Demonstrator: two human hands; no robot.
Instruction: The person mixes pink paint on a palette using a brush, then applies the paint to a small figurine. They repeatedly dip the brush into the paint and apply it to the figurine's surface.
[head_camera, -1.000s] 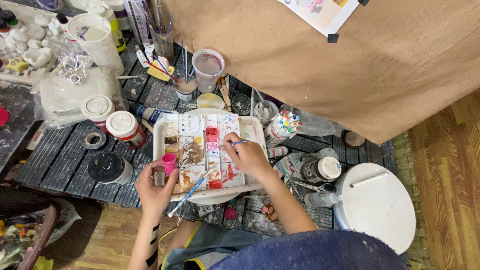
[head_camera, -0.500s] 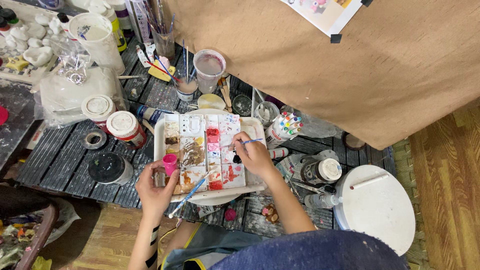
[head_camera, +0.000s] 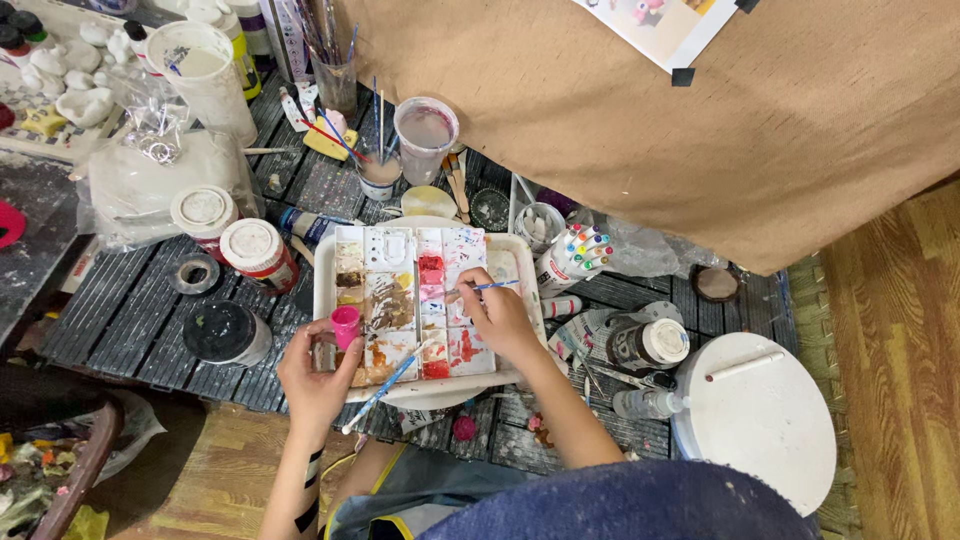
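A white paint palette (head_camera: 520, 262) with wells of red, pink, brown and white paint lies on the dark slatted table. My right hand (head_camera: 500, 318) rests over its right side, holding a thin blue-handled brush (head_camera: 490, 286) whose tip touches a pink well. My left hand (head_camera: 316, 368) is at the palette's lower left corner, holding a small pink object (head_camera: 345, 326) between thumb and fingers. A second blue brush (head_camera: 385, 384) lies slanted across the palette's front edge, beside my left hand.
Around the palette stand white-lidded paint jars (head_camera: 250, 250), a black jar (head_camera: 222, 332), a cup of cloudy water (head_camera: 425, 135), a glass of brushes (head_camera: 335, 70) and a cup of coloured markers (head_camera: 575, 252). A white round lid (head_camera: 755, 420) lies right. Brown cloth (head_camera: 680, 130) hangs behind.
My right hand has shifted slightly on the palette, moving the brush tip among the pink and red wells. My left hand has stayed still with the pink object.
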